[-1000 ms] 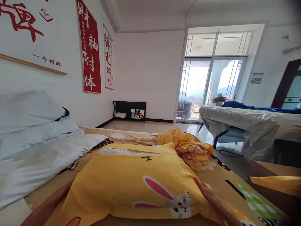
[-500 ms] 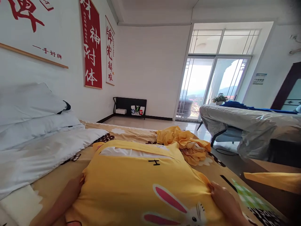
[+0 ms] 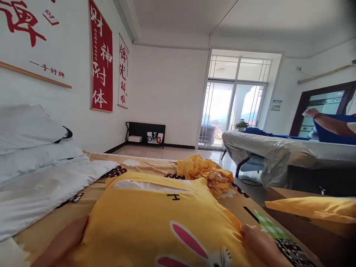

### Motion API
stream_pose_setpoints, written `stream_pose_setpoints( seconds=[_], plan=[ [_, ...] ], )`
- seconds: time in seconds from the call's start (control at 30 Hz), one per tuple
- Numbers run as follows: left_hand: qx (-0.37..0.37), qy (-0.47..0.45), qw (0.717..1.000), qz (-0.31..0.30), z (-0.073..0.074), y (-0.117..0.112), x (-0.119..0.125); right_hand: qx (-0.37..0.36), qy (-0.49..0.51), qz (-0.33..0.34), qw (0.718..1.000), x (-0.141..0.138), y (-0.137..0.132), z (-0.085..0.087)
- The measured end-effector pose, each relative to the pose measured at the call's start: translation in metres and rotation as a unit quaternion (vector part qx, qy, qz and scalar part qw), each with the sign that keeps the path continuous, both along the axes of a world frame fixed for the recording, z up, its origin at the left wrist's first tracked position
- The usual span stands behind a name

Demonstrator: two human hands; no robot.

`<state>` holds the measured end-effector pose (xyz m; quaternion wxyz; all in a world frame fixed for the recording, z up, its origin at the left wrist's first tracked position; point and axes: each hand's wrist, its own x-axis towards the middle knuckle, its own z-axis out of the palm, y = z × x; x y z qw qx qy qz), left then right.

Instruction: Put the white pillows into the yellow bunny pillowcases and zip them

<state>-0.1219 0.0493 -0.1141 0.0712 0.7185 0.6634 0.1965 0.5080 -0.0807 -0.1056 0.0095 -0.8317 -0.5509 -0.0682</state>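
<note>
A pillow (image 3: 133, 218) in a yellow pillowcase lies on the bed in front of me, with a rabbit print and a black letter H. White filling (image 3: 150, 185) shows through the long opening at the case's far end. My left hand (image 3: 73, 233) is at the pillow's left edge, its fingers closed there and partly hidden. On the opposite edge, my right hand (image 3: 254, 239) pinches the yellow cloth. Beyond the pillow's far right corner sits a crumpled yellow cloth (image 3: 204, 172).
White pillows (image 3: 33, 148) are piled along the left wall. The bed's patterned sheet (image 3: 50, 222) extends around me. Right of the bed, a yellow item (image 3: 314, 207) rests on a cardboard box (image 3: 311, 230). Behind it stands a plastic-covered table (image 3: 258, 144); another person's arm (image 3: 330, 122) reaches in there.
My view has tilted up and turned slightly right. Another person's arm has come into view at the right. Both hands remain at the pillow's sides.
</note>
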Motion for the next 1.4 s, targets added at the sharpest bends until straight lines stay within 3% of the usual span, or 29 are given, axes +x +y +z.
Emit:
stream_pose_setpoints(
  seconds=[0.07, 0.13, 0.2, 0.27, 0.37, 0.47, 0.7, 0.8, 0.9, 1.0, 1.07, 1.2, 1.3, 1.4],
  plan=[
    [0.022, -0.029, 0.999, 0.005, 0.013, 0.014, -0.012, 0.012, -0.031, -0.005, 0.999, -0.003, 0.003, 0.013],
    [0.087, -0.066, 0.994, -0.025, 0.037, 0.030, -0.012, 0.057, -0.055, 0.000, 0.997, -0.017, 0.015, 0.031],
    [0.143, -0.099, 0.982, -0.079, 0.063, 0.045, 0.004, 0.121, -0.027, 0.058, 0.991, -0.042, 0.036, 0.052],
    [0.151, -0.118, 0.973, -0.126, 0.080, 0.054, 0.033, 0.166, 0.035, 0.162, 0.972, -0.077, 0.061, 0.069],
    [0.058, -0.106, 0.973, -0.196, 0.078, 0.061, 0.079, 0.175, 0.107, 0.296, 0.933, -0.131, 0.096, 0.075],
    [-0.020, -0.066, 0.973, -0.218, 0.062, 0.069, 0.096, 0.163, 0.129, 0.333, 0.920, -0.159, 0.116, 0.070],
    [-0.011, -0.043, 0.974, -0.222, 0.060, 0.092, 0.087, 0.157, 0.147, 0.310, 0.926, -0.148, 0.121, 0.078],
    [0.014, -0.038, 0.977, -0.211, 0.066, 0.082, 0.089, 0.155, 0.164, 0.305, 0.925, -0.145, 0.109, 0.087],
    [0.044, -0.022, 0.977, -0.205, 0.083, 0.058, 0.082, 0.167, 0.147, 0.312, 0.923, -0.140, 0.089, 0.103],
    [0.097, 0.026, 0.966, -0.236, 0.102, 0.028, 0.076, 0.155, 0.037, 0.306, 0.938, -0.140, 0.069, 0.121],
    [0.106, 0.075, 0.956, -0.261, 0.114, 0.013, 0.076, 0.107, -0.059, 0.295, 0.948, -0.147, 0.061, 0.134],
    [0.057, 0.143, 0.959, -0.236, 0.135, 0.010, 0.077, 0.052, -0.160, 0.256, 0.952, -0.166, 0.062, 0.163],
    [0.048, 0.160, 0.962, -0.218, 0.131, 0.008, 0.074, 0.108, -0.150, 0.201, 0.962, -0.169, 0.065, 0.172],
    [0.036, 0.162, 0.956, -0.243, 0.105, -0.008, 0.070, 0.129, -0.132, 0.189, 0.965, -0.161, 0.064, 0.153]
  ],
)
